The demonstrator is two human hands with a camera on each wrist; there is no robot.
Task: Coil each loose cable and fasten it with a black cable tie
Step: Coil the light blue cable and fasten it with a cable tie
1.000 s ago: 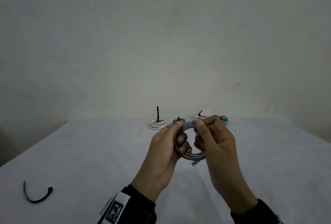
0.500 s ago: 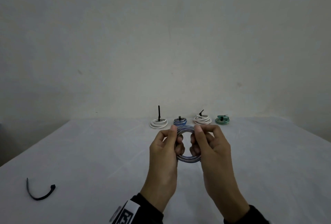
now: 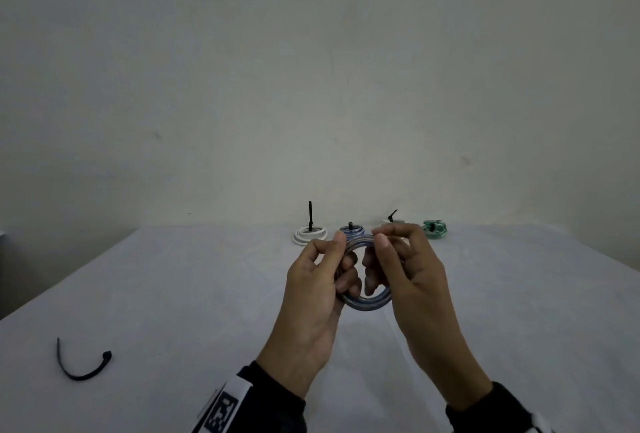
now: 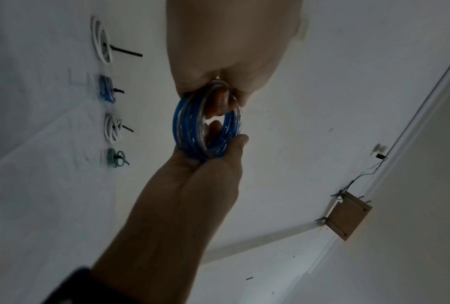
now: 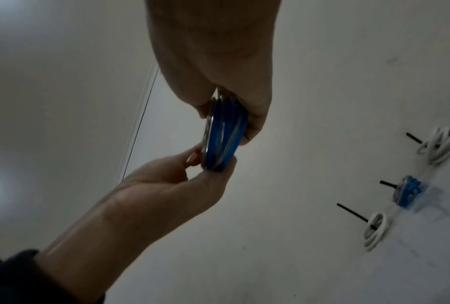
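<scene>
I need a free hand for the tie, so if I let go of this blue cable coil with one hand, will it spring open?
Probably a little. The blue cable coil has no tie yet; only the left hand and right hand keep its loops together. They already fan apart slightly, so it looks springy. One firm pinch should hold it.

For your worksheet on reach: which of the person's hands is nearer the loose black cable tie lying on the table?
Left. The left hand is nearer the loose black cable tie; the right hand is beyond it.

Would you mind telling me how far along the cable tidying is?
Done: four tied coils sit in a row at the table's far edge. In hand: the left hand and right hand both grip a blue coil with no tie on it. Left: fastening it with the loose tie.
</scene>
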